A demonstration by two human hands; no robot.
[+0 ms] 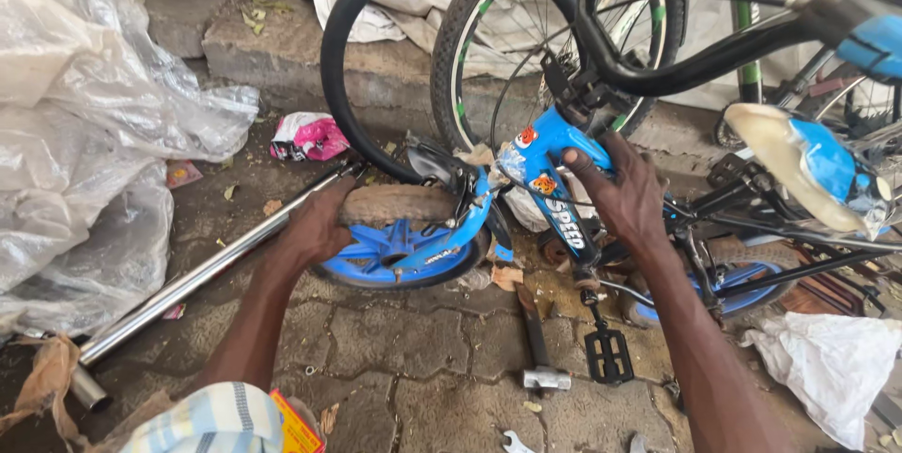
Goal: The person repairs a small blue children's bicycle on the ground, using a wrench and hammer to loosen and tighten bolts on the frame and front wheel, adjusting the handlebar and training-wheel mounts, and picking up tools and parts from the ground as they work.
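A small blue children's bicycle (554, 180) stands on the paving in front of me. My left hand (315, 227) grips the dusty tyre of its blue front wheel (395, 246). My right hand (620, 190) holds the blue frame just below the head tube, thumb on the frame. The black handlebar (658, 77) curves above my right hand. A torn blue and white saddle (808, 166) sits at the right. A black pedal (608, 354) hangs below my right forearm.
A hammer (537, 345) lies on the paving under the frame, and a long chrome pump tube (197, 274) lies at the left. A loose black tyre (376, 30), a larger green-trimmed bicycle wheel (526, 39), plastic sheets (85, 115), a stone kerb (282, 39) and white cloth (827, 359) surround it.
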